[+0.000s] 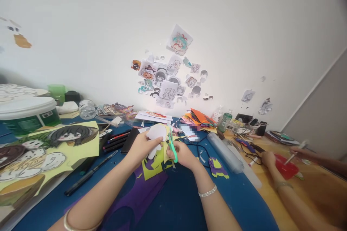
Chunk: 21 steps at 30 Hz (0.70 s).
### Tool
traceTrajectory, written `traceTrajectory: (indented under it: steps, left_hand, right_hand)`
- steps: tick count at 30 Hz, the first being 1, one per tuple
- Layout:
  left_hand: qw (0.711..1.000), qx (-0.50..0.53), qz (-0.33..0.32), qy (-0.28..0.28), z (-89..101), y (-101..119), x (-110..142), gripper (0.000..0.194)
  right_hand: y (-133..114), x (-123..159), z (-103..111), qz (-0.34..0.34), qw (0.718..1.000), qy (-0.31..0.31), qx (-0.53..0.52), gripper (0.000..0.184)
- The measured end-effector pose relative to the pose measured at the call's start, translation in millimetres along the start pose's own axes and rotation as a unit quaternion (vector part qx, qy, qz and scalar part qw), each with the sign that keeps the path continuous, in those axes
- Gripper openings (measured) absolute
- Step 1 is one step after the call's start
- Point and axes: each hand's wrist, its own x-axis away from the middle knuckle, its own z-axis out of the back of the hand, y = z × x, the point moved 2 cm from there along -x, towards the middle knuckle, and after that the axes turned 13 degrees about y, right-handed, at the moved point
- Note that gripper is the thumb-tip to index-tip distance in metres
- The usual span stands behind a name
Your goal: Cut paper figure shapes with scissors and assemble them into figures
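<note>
Near the middle of the head view, my left hand (143, 147) pinches a white paper cutout (156, 132) together with a sheet of yellow paper behind it. My right hand (181, 153) is closed around the green handles of a pair of scissors (173, 151). The blades point up and away, right beside the edge of the yellow paper. Below my hands lie yellow paper scraps (152, 170) and a cut purple sheet (138, 191) on the blue mat (184, 202). Right of my right hand rests a purple and yellow cutout (218, 168).
Black pens (116, 140) and a long dark pen (90, 173) lie left. A white tub (27, 110) and drawn yellow sheets (78, 142) fill the far left. Coloured paper (199, 117) and a clear roll (225, 153) are right. A co-worker's hands work at a red bowl (287, 168).
</note>
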Motion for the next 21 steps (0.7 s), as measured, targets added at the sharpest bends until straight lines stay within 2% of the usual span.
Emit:
traceTrajectory:
  steps: [4,15,21]
  left_hand:
    - [0.999,-0.044,-0.021,0.014,0.8,3.8,1.0,0.033]
    - [0.994,-0.098,-0.035,0.018,-1.7,9.3,4.2,0.023]
    - [0.998,-0.046,-0.042,-0.005,1.3,7.6,1.8,0.028]
  right_hand:
    - [1.9,4.0,-4.2,0.01,0.998,-0.046,0.032,0.021]
    - [8.3,1.0,-6.1,-0.001,0.997,-0.042,0.066,0.03]
    - [15.8,-0.2,-5.0,-0.012,0.997,-0.023,0.067,0.034]
